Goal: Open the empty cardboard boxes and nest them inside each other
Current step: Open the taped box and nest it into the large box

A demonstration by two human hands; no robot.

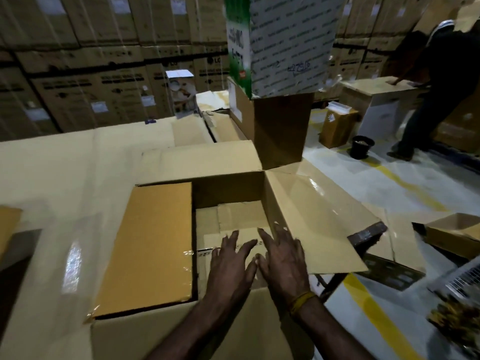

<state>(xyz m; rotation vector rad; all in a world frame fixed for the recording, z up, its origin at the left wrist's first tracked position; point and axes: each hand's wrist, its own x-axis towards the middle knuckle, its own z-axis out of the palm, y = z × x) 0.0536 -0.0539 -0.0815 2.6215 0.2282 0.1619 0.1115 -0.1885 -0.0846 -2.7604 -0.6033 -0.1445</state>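
Note:
A large open cardboard box (306,209) stands in front of me with its flaps spread outward. Inside it on the left sits a smaller brown box (150,245), closed on top. Flat cardboard (233,219) lies lower down in the right part of the big box. My left hand (230,266) and my right hand (283,261) reach side by side over the near edge into that right part, fingers spread and straight, holding nothing. Whether they touch the cardboard below I cannot tell.
A tall printed green-and-white box (288,45) stands on a brown box (280,131) behind. Stacked cartons (91,61) line the back. A person (441,87) bends over a box at right. A black bucket (361,146) and another open box (454,235) are on the floor.

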